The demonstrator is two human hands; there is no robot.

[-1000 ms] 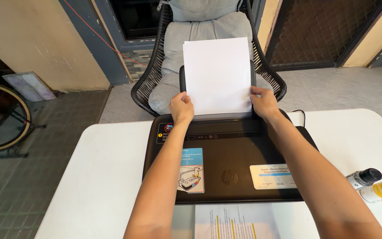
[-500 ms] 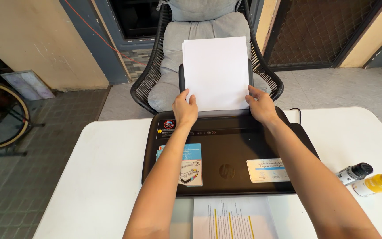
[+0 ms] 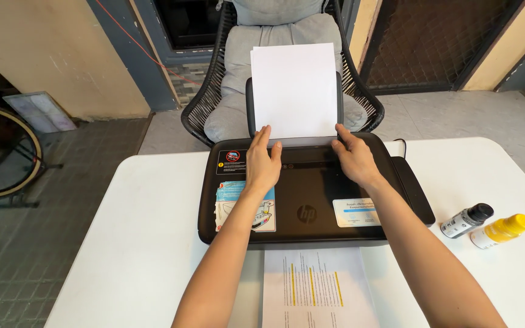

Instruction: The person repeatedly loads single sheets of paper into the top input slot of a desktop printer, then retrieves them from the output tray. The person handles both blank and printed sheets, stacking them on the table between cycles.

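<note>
White table (image 3: 141, 243) carries a black printer (image 3: 311, 200), wide and flat, set at the far middle of the table. Behind it, a wicker chair (image 3: 214, 91) with grey cushion, off the table on the tiled floor.

A stack of blank paper (image 3: 296, 91) stands upright in the printer's rear tray, bottom edge down in the slot. Both hands rest on the printer top just below that edge. Left hand (image 3: 262, 167) lies palm down, fingers spread and pointing away, index tip touching the paper's lower left corner area; grip open, holding nothing. Right hand (image 3: 353, 161) also palm down, fingers stretched toward the paper's lower right corner, tips at or just beside the sheet edge; grip open, nothing clasped. Can't tell if the right fingertips actually press the paper or only the printer lip.

Both forearms run up from the bottom of the frame, nearly straight, converging slightly toward the tray; elbows cut off by the frame.

A printed sheet (image 3: 317, 285) with yellow highlighted lines lies in front of the printer, its top tucked under the printer edge, bottom cut off by the frame. Left forearm hides part of a blue sticker (image 3: 232, 200) on the lid.

Right side of the table: a yellow bottle (image 3: 500, 231) and a black bottle (image 3: 466, 220) lie on their sides, just beside each other, well apart from the hands. Bicycle wheel (image 3: 7, 152) at far left, partly cut off.
</note>
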